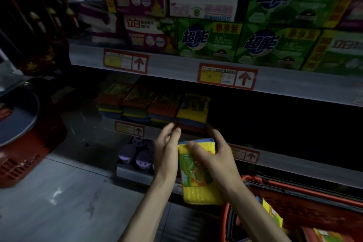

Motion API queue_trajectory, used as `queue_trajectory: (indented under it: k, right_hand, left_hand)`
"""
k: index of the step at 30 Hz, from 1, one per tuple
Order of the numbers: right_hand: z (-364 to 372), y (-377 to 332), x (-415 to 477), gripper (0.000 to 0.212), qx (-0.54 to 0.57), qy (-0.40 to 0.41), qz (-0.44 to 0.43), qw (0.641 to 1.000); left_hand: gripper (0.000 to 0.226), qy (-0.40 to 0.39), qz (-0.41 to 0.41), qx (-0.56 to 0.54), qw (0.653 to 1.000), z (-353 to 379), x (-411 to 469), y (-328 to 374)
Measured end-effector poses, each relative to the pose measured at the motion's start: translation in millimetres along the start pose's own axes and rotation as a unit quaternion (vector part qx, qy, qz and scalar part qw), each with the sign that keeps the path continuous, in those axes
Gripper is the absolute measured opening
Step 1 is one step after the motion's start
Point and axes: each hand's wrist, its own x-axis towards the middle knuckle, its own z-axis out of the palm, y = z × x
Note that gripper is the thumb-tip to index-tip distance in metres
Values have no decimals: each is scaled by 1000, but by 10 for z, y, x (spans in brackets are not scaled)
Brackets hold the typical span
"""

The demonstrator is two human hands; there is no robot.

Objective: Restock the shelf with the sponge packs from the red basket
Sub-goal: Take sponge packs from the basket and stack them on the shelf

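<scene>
Far to the left of the sponge pack point(197, 175) that we hold, a red crate point(21, 157) sits on the floor point(74, 202), with a dark round pan point(17, 118) lying on top of it. Just left of the pack and a little lower than its top edge, some purple round things point(135, 156) stand on the bottom shelf; they are too dim for us to name.

Above the pack and slightly to its left, the stacked packs point(157, 104) lie in four piles side by side on the shelf point(294, 160), in red, yellow, green and blue layers. The rightmost pile, with a yellow layer on top, is straight above the pack.

Our left hand point(167, 151) lies along the pack's left edge, its fingers fairly straight and pointing up at the piles, gripping nothing. Our right hand point(218, 157) grips the pack from the right, the thumb across its front near the top and the fingers behind it. The pack is yellow with a green label and a blue strip at the top, held upright in the air in front of the shelf edge and below the piles.

Below the pack and to its right is the red basket point(314, 192), with more yellow packs point(274, 214) inside. High above the pack, green, purple and white boxes point(210, 39) fill the top shelf.
</scene>
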Motion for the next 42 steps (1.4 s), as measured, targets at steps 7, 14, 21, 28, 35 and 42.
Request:
queue_trajectory:
  k: [7, 14, 21, 28, 35, 42]
  right_hand:
    - [-70, 37, -50, 84, 2, 21, 5, 1000]
    - [-211, 110, -225, 75, -3, 23, 5, 1000]
    - [-380, 110, -324, 58, 39, 29, 20, 999]
    - [-601, 39, -390, 47, 161, 71, 52, 983]
    - [-799, -75, -472, 53, 224, 55, 59, 971]
    - [-849, 60, -746, 79, 202, 20, 78, 976]
  left_hand:
    - [27, 3, 8, -7, 1000, -30, 22, -5]
    - [22, -22, 13, 10, 1000, -142, -85, -19]
    - [18, -77, -29, 6, 997, -201, -272, -75]
    - [45, -261, -86, 24, 961, -187, -534, -93]
    - [81, -351, -50, 51, 934, -182, -616, -120]
    - [66, -248, -62, -49, 965, -62, -613, -117]
